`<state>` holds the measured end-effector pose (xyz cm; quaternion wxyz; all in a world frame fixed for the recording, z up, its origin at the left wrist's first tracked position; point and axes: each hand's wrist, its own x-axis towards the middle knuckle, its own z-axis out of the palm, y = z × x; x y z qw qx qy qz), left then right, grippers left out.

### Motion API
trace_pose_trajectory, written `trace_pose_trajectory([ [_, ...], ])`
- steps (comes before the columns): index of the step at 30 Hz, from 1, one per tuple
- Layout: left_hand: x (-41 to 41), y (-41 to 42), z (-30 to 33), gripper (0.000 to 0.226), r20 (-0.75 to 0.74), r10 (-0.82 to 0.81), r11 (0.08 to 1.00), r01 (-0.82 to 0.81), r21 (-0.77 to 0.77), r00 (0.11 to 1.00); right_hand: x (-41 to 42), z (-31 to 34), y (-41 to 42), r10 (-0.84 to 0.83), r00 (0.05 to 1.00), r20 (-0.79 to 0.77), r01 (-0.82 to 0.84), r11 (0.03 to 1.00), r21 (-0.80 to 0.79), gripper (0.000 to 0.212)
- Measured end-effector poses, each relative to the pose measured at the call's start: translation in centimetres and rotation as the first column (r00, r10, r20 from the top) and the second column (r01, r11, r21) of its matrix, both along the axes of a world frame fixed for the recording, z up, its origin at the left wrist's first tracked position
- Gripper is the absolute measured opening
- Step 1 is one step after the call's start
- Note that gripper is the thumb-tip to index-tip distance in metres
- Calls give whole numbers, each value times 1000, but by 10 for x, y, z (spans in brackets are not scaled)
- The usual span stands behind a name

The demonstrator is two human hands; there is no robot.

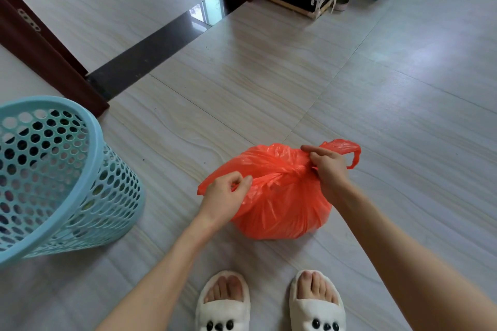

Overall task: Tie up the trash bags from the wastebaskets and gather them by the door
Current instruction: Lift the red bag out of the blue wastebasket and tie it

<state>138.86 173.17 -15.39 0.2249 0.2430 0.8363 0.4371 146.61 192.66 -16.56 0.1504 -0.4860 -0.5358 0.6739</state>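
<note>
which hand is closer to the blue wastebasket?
Left. The left hand grips the near-left handle of the orange trash bag, on the side facing the blue wastebasket. The right hand grips the bag's far-right handle, farther away.

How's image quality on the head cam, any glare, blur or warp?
Head view: sharp on the hands and orange bag; window glare on the dark threshold strip; soft sheen on floor tiles at right; wide-angle bending at the edges stretches the blue wastebasket.
</note>
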Motion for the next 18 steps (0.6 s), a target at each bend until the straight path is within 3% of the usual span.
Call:
trace_pose_trajectory([
  [4, -7, -44, -20, 46, -58, -74, 979, 61, -197, 996, 20, -23, 16, -138, 982, 127, 141, 990, -15, 35],
  [8, -7, -71, -34, 47, -77, -142, 944, 112, -311, 987, 30, -41, 20, -162, 972, 172, 174, 983, -53, 35],
  [11, -12, -78, -38, 53, -1, -199, 898, 182, -401, 980, 35, -46, 11, -173, 971, 168, 180, 983, -32, 34],
  [13, -14, -80, -35, 50, 195, -140, 929, 197, -314, 971, 39, -50, 6, -150, 977, 152, 154, 988, -12, 33],
  [15, -11, -76, -26, 37, 452, -46, 992, 93, -84, 891, 43, -52, 3, -104, 983, 148, 105, 995, 4, 32],
  [18, -8, -54, -8, 35, 654, -133, 979, -2, 202, 744, 47, -51, 0, -50, 992, 118, 46, 998, 34, 31],
])
